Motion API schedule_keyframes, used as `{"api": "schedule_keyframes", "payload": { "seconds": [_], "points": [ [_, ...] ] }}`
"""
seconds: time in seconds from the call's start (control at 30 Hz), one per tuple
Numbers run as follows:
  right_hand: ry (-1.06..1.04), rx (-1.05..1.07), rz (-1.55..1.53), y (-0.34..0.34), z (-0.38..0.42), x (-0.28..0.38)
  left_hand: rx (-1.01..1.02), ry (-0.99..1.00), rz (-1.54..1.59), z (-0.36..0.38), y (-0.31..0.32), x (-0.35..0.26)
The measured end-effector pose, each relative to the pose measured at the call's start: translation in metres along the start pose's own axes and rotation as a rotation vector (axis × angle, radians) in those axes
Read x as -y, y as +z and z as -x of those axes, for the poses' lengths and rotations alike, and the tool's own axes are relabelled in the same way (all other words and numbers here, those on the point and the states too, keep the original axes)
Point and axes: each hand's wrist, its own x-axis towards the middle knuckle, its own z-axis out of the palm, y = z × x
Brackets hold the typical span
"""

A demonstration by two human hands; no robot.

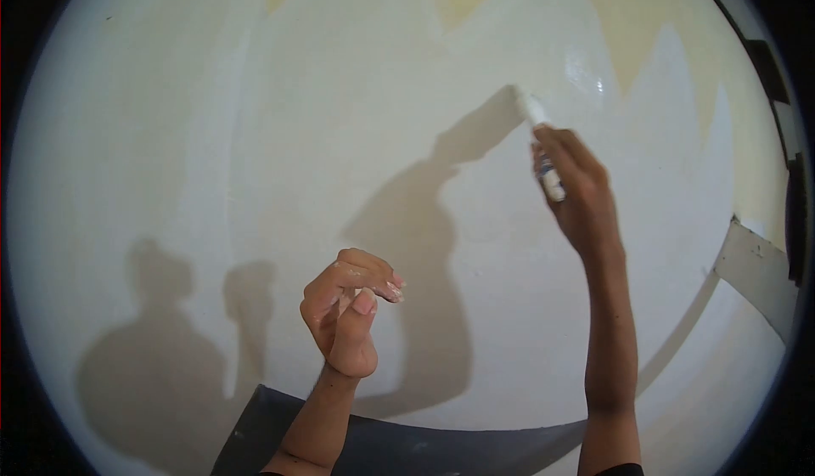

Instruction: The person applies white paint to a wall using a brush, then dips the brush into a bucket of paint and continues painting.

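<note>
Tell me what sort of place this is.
Probably a room being repainted: a wall freshly coated white, bare yellowish unpainted patches at its top, and a paint-caked brush in the right hand.

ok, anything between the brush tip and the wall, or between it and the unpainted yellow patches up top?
Nothing visible. The right hand holds the paintbrush with its tip at the white-painted wall. The yellow patches lie above with only bare wall between. The left hand hangs lower, away from the brush.

No readable text or signs anywhere.
</note>
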Motion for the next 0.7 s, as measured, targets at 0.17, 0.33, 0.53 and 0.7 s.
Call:
{"api": "schedule_keyframes", "payload": {
  "seconds": [0.17, 0.33, 0.53, 0.7],
  "points": [
    [0.185, 0.446, -0.277, 0.006, 0.03, 0.044, 0.003, -0.014, 0.016, -0.005, 0.019, -0.009],
    [-0.18, 0.331, -0.342, 0.07, 0.074, 0.09, -0.014, 0.047, -0.044, 0.016, -0.007, 0.017],
    [-0.126, -0.03, -0.485, 0.103, 0.004, 0.055, -0.133, 0.15, -0.097, 0.025, -0.011, 0.029],
    [-0.275, 0.317, -0.198, 0.171, 0.006, 0.061, -0.168, 0.121, -0.225, 0.042, 0.001, 0.042]
  ]
}}
